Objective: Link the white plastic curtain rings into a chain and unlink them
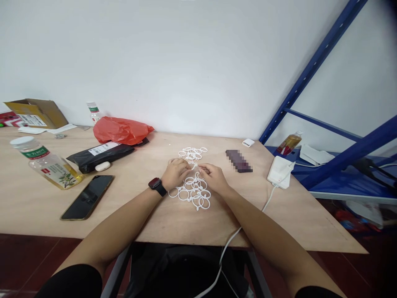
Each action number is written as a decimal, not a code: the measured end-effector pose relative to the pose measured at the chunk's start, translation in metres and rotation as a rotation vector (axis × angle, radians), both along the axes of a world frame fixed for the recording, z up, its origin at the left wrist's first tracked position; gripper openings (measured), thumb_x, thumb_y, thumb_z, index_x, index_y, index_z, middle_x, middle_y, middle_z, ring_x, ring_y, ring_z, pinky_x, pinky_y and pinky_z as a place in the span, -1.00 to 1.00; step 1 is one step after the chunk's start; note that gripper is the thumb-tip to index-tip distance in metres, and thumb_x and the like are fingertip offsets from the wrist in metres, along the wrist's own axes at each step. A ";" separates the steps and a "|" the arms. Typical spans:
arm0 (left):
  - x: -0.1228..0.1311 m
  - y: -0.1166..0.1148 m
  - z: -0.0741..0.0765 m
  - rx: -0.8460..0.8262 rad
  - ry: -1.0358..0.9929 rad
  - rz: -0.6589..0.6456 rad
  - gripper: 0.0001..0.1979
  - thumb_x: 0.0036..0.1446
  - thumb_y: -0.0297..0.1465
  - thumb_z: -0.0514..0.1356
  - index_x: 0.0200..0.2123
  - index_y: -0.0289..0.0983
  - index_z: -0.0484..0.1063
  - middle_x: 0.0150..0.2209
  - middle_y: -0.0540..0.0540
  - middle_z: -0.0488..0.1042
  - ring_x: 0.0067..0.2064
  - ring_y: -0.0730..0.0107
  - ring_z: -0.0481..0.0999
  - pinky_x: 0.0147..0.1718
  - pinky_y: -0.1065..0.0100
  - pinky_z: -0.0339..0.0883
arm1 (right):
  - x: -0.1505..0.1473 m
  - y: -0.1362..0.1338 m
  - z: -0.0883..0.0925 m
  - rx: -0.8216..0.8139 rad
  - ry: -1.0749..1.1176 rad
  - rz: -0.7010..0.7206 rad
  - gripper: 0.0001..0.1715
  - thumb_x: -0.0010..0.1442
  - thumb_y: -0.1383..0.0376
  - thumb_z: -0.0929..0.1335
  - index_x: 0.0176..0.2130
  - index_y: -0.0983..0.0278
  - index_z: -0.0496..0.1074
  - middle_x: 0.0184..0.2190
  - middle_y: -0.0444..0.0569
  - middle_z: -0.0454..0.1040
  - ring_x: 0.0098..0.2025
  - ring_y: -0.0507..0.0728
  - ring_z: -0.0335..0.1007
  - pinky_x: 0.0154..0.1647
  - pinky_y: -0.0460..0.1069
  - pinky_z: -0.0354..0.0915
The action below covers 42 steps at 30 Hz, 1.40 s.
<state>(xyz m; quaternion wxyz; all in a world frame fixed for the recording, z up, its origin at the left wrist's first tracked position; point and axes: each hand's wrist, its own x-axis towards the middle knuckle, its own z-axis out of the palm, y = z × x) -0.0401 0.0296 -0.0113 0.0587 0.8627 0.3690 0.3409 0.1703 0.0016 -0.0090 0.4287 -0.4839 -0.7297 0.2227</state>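
A chain of several linked white plastic rings lies on the wooden table, stretching from near my wrists to a further cluster of rings beyond my hands. My left hand, with a dark watch on its wrist, and my right hand meet over the middle of the rings. The fingertips of both hands are pinched together on a white ring between them. My knuckles partly hide that ring.
A black phone and a tea bottle lie at the left, with a black parcel, a red bag and a cardboard box behind. A dark blurred block, a white charger with cable and blue shelving stand at the right.
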 end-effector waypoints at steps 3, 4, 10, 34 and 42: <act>0.004 -0.008 0.005 0.042 -0.062 -0.081 -0.84 0.27 -0.27 0.14 -0.26 -0.20 0.46 -0.19 -0.09 0.51 -0.10 0.28 0.44 -0.01 0.17 0.21 | -0.003 -0.001 0.001 -0.056 0.167 -0.020 -0.66 0.20 0.15 0.35 -0.09 0.27 0.53 -0.27 0.00 0.60 -0.36 0.09 0.49 -0.35 -0.04 0.39; 0.005 -0.010 0.005 0.047 -0.068 -0.096 -0.84 0.27 -0.27 0.14 -0.26 -0.20 0.46 -0.18 -0.09 0.51 -0.10 0.28 0.45 -0.02 0.17 0.22 | -0.003 -0.002 0.001 -0.065 0.205 -0.020 -0.66 0.19 0.13 0.36 -0.11 0.28 0.53 -0.28 0.01 0.60 -0.37 0.09 0.48 -0.36 -0.04 0.39; 0.009 -0.015 0.005 0.055 -0.069 -0.110 -0.85 0.25 -0.26 0.17 -0.27 -0.20 0.47 -0.16 -0.10 0.51 -0.09 0.27 0.45 -0.03 0.16 0.25 | -0.005 -0.005 0.003 -0.066 0.256 0.007 -0.71 0.16 0.14 0.38 -0.22 0.29 0.54 -0.38 -0.02 0.58 -0.41 0.08 0.46 -0.41 -0.06 0.38; 0.013 -0.027 0.016 0.065 -0.135 -0.052 -0.77 0.29 -0.26 0.11 -0.30 -0.22 0.51 -0.28 -0.07 0.56 -0.19 0.32 0.47 -0.07 0.18 0.20 | -0.007 -0.012 0.001 0.115 0.010 0.011 -0.77 0.26 0.16 0.33 -0.28 0.22 0.53 -0.36 -0.04 0.58 -0.35 0.12 0.49 -0.26 -0.01 0.37; 0.007 -0.010 0.004 -0.050 -0.014 0.075 -0.68 0.31 -0.17 0.04 -0.09 -0.18 0.50 -0.07 -0.11 0.55 0.01 0.19 0.43 0.05 0.10 0.13 | 0.000 -0.004 0.005 0.218 -0.281 -0.044 -0.76 0.33 0.27 0.26 -0.20 0.22 0.52 -0.25 0.00 0.57 -0.20 0.15 0.47 -0.13 0.00 0.29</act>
